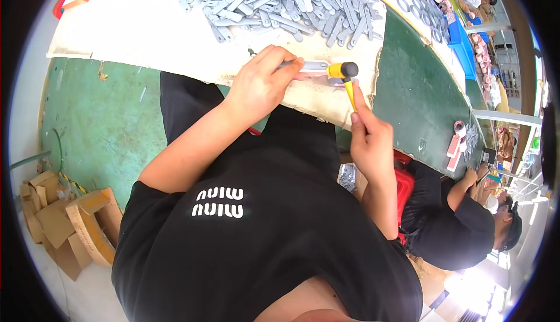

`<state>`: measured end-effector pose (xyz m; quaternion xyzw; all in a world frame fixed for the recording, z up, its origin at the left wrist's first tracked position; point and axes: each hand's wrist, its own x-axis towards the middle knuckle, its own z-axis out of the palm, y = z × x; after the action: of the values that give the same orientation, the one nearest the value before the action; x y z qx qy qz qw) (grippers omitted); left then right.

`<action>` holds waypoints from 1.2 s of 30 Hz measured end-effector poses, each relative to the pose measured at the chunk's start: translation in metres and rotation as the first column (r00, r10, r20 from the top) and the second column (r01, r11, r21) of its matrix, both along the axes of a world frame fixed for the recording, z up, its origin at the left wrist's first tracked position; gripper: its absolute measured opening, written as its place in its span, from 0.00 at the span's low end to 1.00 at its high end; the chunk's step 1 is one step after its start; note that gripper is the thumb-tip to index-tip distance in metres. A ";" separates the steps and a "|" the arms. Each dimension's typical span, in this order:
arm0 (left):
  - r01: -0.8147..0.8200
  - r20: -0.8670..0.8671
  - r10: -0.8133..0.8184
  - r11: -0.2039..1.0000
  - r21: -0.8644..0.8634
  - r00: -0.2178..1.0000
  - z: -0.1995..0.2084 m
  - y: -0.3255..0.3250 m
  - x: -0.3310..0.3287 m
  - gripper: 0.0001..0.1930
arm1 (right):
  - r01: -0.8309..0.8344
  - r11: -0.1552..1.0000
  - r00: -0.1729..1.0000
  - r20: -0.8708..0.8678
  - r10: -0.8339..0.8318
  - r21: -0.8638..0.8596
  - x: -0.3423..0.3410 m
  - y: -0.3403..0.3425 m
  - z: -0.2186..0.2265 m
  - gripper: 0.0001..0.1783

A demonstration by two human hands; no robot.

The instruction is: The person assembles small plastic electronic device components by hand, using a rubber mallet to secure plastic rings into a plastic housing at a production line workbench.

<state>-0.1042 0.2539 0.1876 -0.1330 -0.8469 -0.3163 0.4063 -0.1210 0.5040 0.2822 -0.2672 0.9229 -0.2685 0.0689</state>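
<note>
My left hand (263, 80) is closed on one end of a flat grey bar-shaped part (314, 65), held near the front edge of the cardboard-covered table. Wrapped round the yellow handle of a small mallet (343, 71), my right hand (368, 132) is closed too. The mallet's head, yellow with a black end, lies over the far end of the grey part. Whether the head touches the part, I cannot tell. A large heap of similar grey parts (280, 1) spreads across the table beyond my hands.
Pale cardboard (134, 30) covers the tabletop. To the right runs a green table (408, 94), with grey rings (414, 1) and a blue bin (461, 48) farther off. A co-worker in black (461, 223) sits at the right. Torn cardboard boxes (70, 223) stand at lower left.
</note>
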 end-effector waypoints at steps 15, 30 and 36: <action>-0.009 0.306 -0.127 0.914 0.406 0.943 0.003 0.000 0.008 0.32 | -0.199 0.979 0.961 -0.204 0.185 -0.048 -0.002 -0.017 -0.014 0.33; 0.021 0.498 -0.333 0.846 0.532 0.801 0.023 -0.021 -0.003 0.08 | -0.012 0.885 0.988 -0.144 -0.063 -0.465 -0.014 0.054 -0.038 0.29; -0.373 0.372 -0.683 0.154 0.915 0.629 0.079 -0.094 -0.071 0.15 | 0.089 0.832 0.968 -0.150 -0.202 -0.547 -0.003 0.111 -0.073 0.27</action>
<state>-0.1757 0.1595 0.2669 0.2027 -0.4896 -0.8469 -0.0445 -0.1240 0.6150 0.2092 -0.2300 0.8310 -0.4914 -0.1229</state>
